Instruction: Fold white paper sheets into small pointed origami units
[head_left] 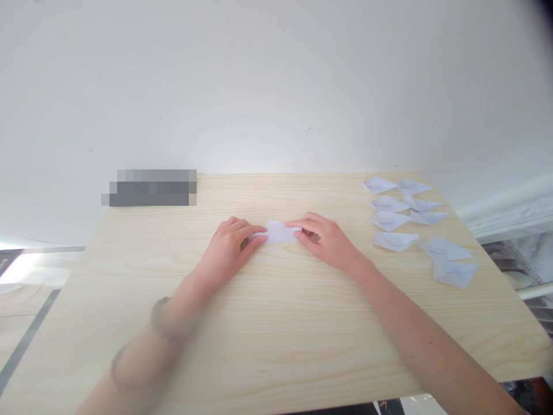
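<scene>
A small white piece of folded paper (280, 231) lies at the middle of the wooden table, between my two hands. My left hand (235, 242) pinches its left end, thumb in front and fingers behind. At the other end, my right hand (322, 236) grips the paper between thumb and fingers. The paper's rounded middle part shows between the fingertips; both ends are partly hidden by the fingers. A dark band circles my left wrist.
Several folded white paper shapes (391, 221) lie in two loose columns on the table's right side. A blurred-out dark object (151, 193) sits at the back left. A white wall (276, 86) rises behind the wooden table (276, 334).
</scene>
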